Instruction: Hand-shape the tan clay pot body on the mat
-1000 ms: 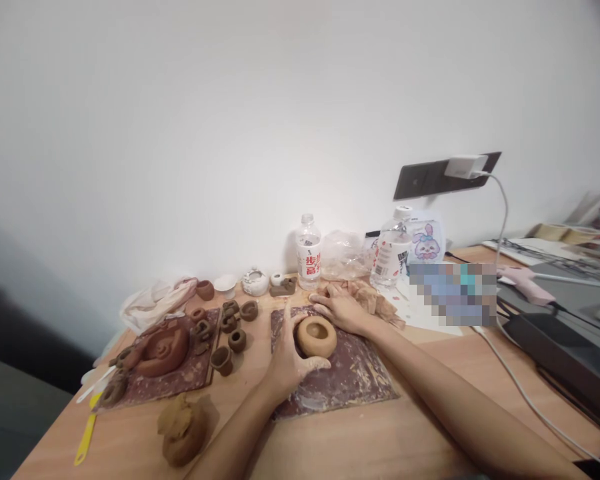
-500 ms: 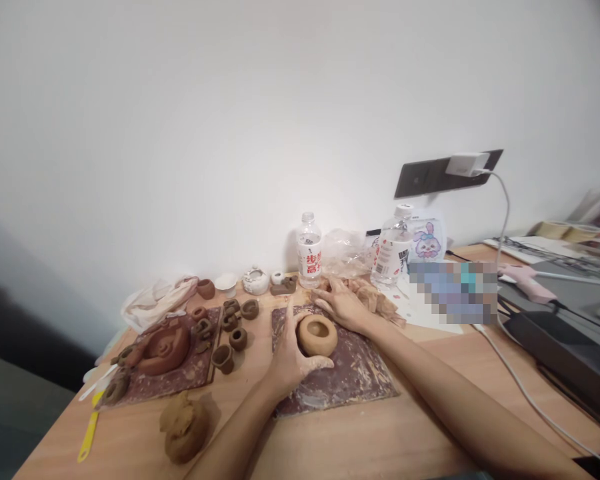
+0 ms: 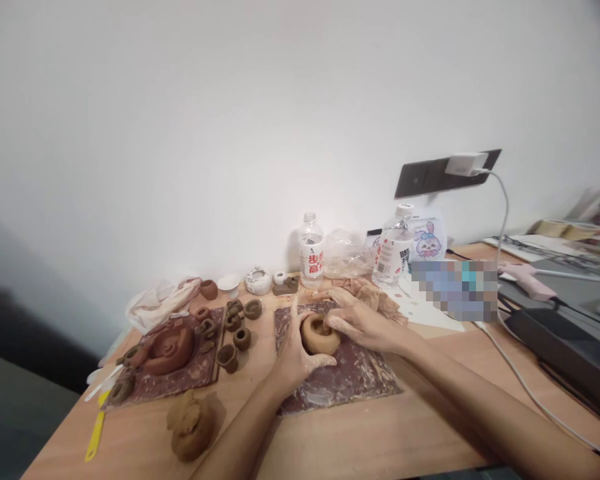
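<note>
A small round tan clay pot (image 3: 320, 341) with a hole in its top sits on a stained dark red board (image 3: 340, 387). My left hand (image 3: 295, 363) cups its left and near sides, the thumb lying along the front and the fingers pointing up on the far left. From the right, my right hand (image 3: 357, 322) reaches over the pot's rim. Its fingertips are bent at the opening, partly hiding it, with the index finger stretched above. Whether a fingertip presses the inner wall is hard to see.
Left of the pot stand several small brown clay cups (image 3: 227, 359) and a second board with a reddish clay piece (image 3: 173, 347). A clay lump (image 3: 193, 427) lies near my left forearm. Behind are a water bottle (image 3: 311, 253) and crumpled brown paper (image 3: 380, 300). A yellow spoon (image 3: 96, 433) lies left.
My right hand has come from the crumpled paper behind the board toward me, and its fingers are now at the pot's opening. My left hand stays around the pot.
</note>
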Tool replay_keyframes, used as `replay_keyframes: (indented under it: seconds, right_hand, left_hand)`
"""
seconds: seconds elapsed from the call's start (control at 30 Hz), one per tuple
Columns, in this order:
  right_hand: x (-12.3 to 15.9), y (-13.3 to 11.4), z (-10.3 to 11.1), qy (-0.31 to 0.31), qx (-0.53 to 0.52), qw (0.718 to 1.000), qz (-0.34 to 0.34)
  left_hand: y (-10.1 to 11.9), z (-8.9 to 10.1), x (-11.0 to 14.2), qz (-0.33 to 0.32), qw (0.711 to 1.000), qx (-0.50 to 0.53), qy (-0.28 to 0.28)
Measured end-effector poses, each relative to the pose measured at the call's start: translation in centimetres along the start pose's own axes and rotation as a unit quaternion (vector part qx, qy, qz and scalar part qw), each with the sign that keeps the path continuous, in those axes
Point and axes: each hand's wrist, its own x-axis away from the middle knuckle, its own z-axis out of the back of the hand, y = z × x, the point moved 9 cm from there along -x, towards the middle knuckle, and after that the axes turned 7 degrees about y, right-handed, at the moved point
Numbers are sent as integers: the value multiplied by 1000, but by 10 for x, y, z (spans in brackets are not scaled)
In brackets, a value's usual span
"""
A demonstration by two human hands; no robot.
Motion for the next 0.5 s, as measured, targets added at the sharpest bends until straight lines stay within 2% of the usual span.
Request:
replay_keyframes:
  seconds: [0.1, 0.5]
  right_hand:
    - [2, -4, -9, -31, -14, 999, 6]
    - [-3, -13, -26, -87, -6, 996, 17]
  left_hand:
    - [1, 0, 0, -14, 1000, 6, -2]
    - [-1, -2, -1, -19, 1000, 8, -5]
